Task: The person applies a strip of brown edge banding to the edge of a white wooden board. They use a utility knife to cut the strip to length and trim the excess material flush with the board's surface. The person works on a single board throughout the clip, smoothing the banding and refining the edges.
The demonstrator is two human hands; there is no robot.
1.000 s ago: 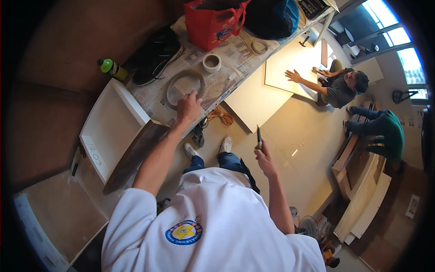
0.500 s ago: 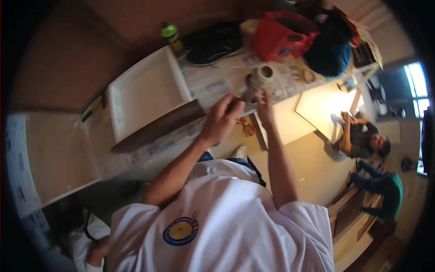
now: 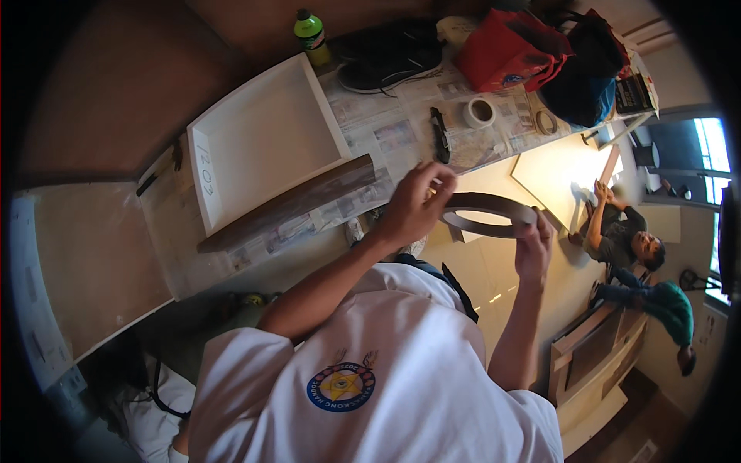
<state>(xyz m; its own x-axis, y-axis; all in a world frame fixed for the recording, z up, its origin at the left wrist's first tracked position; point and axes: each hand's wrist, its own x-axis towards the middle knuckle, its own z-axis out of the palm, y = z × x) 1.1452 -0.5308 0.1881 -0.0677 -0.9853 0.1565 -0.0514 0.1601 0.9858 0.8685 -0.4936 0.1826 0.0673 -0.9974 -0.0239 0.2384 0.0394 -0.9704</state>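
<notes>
Between my hands, above the table's front edge, is a dark brown ring-shaped coil of flat strip (image 3: pixel 482 202). My left hand (image 3: pixel 419 202) is closed at the coil's left end, fingers pinched together. My right hand (image 3: pixel 534 245) grips its right end with thumb and fingers. On the table beyond lie a black utility knife (image 3: pixel 441 136) and a white cup-like round container (image 3: pixel 479 113). A smaller tan ring (image 3: pixel 546 122) rests further right. To the left of my hands stands a white drawer box (image 3: pixel 266 147) with a dark brown front (image 3: pixel 297 202).
The paper-covered table (image 3: pixel 363 116) also bears a green-capped bottle (image 3: pixel 310 35), a black shoe (image 3: pixel 390 58), a red bag (image 3: pixel 509 50) and a dark bag (image 3: pixel 579 96). At right, one person (image 3: pixel 629 235) crouches by a board and another (image 3: pixel 668 305) bends over wooden panels (image 3: pixel 598 355).
My hands have moved right and spread apart, and the coil now shows plainly between them. The knife and round container are uncovered. The view has shifted a little.
</notes>
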